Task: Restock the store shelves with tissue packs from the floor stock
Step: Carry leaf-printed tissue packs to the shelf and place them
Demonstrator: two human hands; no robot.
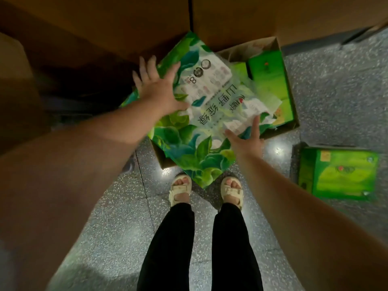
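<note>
The tissue pack (189, 131) lay tilted across the open carton (291, 122) on the floor, likely so we could lift it. Our left hand (159, 91) and right hand (245, 139) pressed its sides, fingers spread wide, gripping nothing.

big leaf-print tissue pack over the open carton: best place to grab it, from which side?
Take the tissue pack by its two opposite long edges, one hand per side, coming from above. It is wide, soft and tilted over the carton; the left hand and right hand already bracket it so.
</note>
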